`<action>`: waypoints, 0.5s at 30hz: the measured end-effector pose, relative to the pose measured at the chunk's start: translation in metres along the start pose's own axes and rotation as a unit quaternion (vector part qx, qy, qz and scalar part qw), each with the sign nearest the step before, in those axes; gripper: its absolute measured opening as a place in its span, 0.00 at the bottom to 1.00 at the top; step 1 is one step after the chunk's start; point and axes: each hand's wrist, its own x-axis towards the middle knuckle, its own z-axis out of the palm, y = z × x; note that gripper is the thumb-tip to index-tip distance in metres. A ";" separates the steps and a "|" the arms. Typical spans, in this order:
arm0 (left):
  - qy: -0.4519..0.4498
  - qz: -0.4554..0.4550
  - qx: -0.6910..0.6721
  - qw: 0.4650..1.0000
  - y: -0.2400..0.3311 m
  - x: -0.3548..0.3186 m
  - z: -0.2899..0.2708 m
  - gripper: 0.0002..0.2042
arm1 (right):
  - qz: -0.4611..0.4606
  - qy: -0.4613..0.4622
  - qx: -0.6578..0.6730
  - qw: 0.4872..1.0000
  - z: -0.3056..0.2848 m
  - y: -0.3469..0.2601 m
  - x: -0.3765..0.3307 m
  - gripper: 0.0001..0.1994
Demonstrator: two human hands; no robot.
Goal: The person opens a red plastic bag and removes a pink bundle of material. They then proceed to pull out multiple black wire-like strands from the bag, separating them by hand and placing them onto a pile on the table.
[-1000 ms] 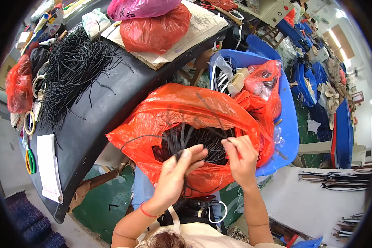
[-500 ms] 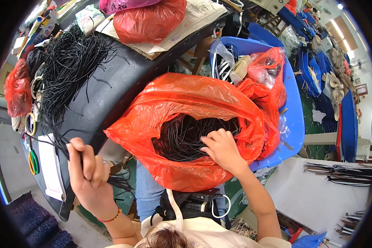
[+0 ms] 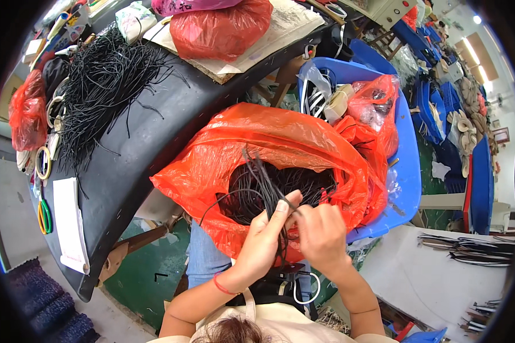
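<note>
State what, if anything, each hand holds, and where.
The left hand holds a bundle of black cords partway along, lengths showing above and below. The right hand is beside it; whether it pinches any cannot be told.

A white paper pad (image 3: 70,226) lies beside green-and-orange scissors (image 3: 47,218).

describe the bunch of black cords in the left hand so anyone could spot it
Find the large open red plastic bag in the middle. At its mouth, the left hand holds the bunch of black cords. Unlike the tangle inside and the pile on the black table, it is hand-held.
</note>
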 end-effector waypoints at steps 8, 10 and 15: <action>0.010 0.200 0.059 0.978 0.045 -0.038 -0.010 0.13 | -0.027 -0.056 0.077 0.995 0.030 0.022 -0.039 0.03; 0.051 0.242 0.046 0.968 0.072 -0.053 -0.023 0.14 | -0.027 -0.067 0.065 0.995 0.030 0.033 -0.048 0.03; 0.094 0.297 0.029 0.950 0.119 -0.078 -0.035 0.16 | -0.005 -0.059 0.052 0.997 0.032 0.032 -0.005 0.10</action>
